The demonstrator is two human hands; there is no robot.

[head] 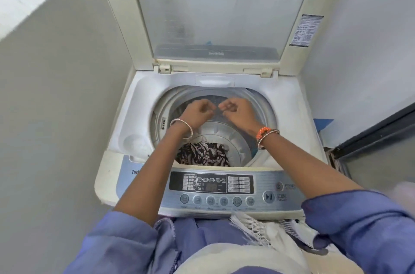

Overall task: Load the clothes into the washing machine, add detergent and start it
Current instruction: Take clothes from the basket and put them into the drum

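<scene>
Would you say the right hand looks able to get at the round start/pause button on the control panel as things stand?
Probably yes: the right hand hovers over the drum holding nothing visible, and the round start/pause button lies uncovered beside that forearm.

The washing machine [134, 103] lid [220, 22] runs off the top edge. Small lettering on the control panel [211, 186] and the side sticker [306, 30] blurs. Forearms hide part of the patterned cloth [202, 154] in the drum.

Grey wall [56, 94], dark door frame [377, 132]
</scene>
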